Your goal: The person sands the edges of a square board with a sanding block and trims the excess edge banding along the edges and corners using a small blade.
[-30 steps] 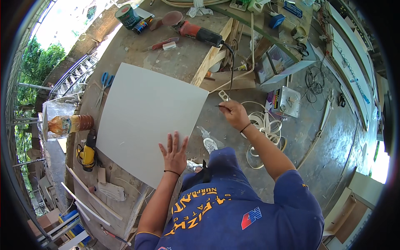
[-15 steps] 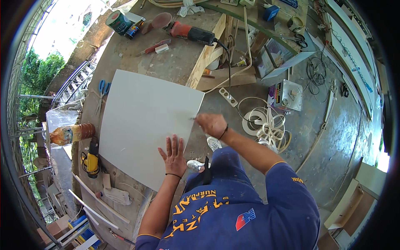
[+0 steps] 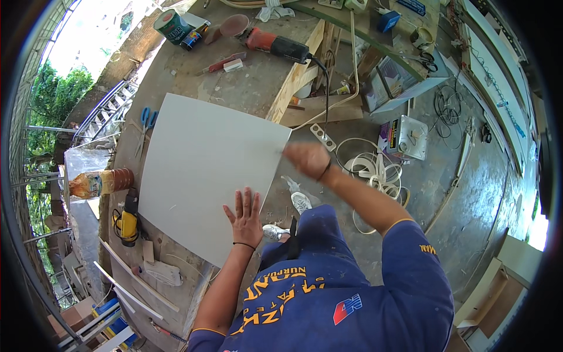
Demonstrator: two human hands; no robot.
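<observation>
A large white panel (image 3: 199, 158) lies flat on the worktable before me. My left hand (image 3: 245, 222) rests on its near right part, palm down with the fingers spread. Closed and blurred by motion, my right hand (image 3: 307, 159) is at the panel's right edge, near the far right corner. Whatever small thing it grips, if any, is too smeared to name. Beyond the panel lie a red and black angle grinder (image 3: 275, 44) and a red-handled tool (image 3: 218, 64) beside a small white block. Blue-handled scissors (image 3: 144, 126) lie by the left edge.
A plastic bottle (image 3: 101, 182) and a yellow power tool (image 3: 125, 220) sit on the left. At the back stands a green can (image 3: 172, 26). A power strip (image 3: 322, 137), coiled edging strip (image 3: 375, 173) and a metal tin (image 3: 411, 138) are on the floor to the right.
My right hand has moved away from me and slightly right along the panel's edge. My left hand stays flat on the panel. The view has shifted slightly.
</observation>
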